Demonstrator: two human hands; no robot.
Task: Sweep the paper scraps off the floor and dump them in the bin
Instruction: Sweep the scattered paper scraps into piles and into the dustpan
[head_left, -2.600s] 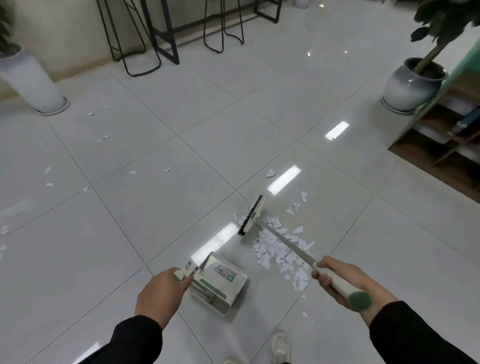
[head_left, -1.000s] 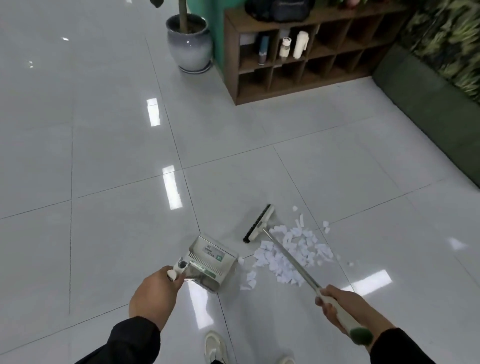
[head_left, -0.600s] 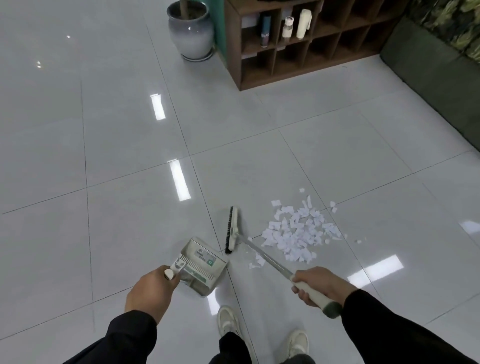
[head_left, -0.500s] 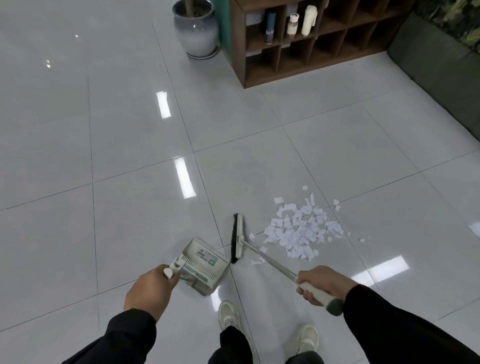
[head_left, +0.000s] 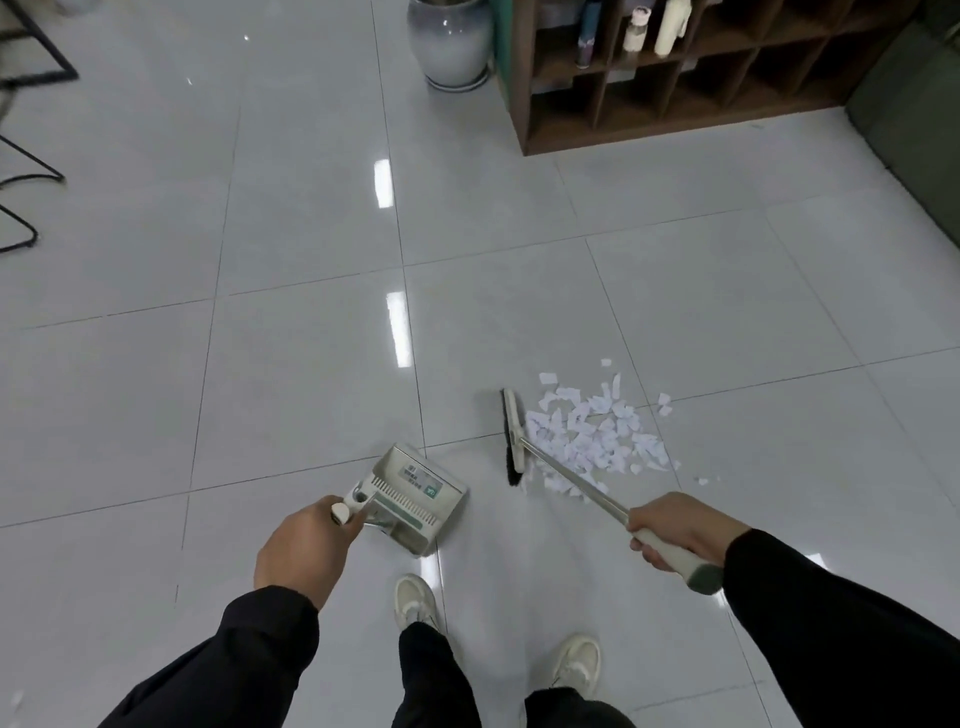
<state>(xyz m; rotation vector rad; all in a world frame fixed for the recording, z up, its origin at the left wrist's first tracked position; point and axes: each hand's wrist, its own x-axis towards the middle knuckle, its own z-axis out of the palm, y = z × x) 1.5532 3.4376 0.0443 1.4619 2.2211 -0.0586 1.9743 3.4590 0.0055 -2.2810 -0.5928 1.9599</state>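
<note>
A heap of white paper scraps (head_left: 597, 439) lies on the grey tiled floor (head_left: 291, 364). My right hand (head_left: 680, 527) grips the pale handle of a broom; its dark-bristled head (head_left: 511, 436) stands on the floor at the left edge of the heap, the metal shaft crossing the nearest scraps. My left hand (head_left: 304, 553) holds the short handle of a metal dustpan (head_left: 415, 499), which sits on the floor left of the broom head, a gap between them. No bin is in view.
A brown cubby shelf (head_left: 675, 78) with bottles stands at the back right beside a grey ceramic plant pot (head_left: 452, 41). A dark green sofa edge (head_left: 914, 119) runs along the right. Black metal stool legs (head_left: 21, 171) show at the far left. My two shoes (head_left: 413, 600) are below.
I have turned from the stools toward the shelf side. The broom head has swung round to the left edge of the heap, gathering the scraps tighter. The dustpan stays beside it in my left hand.
</note>
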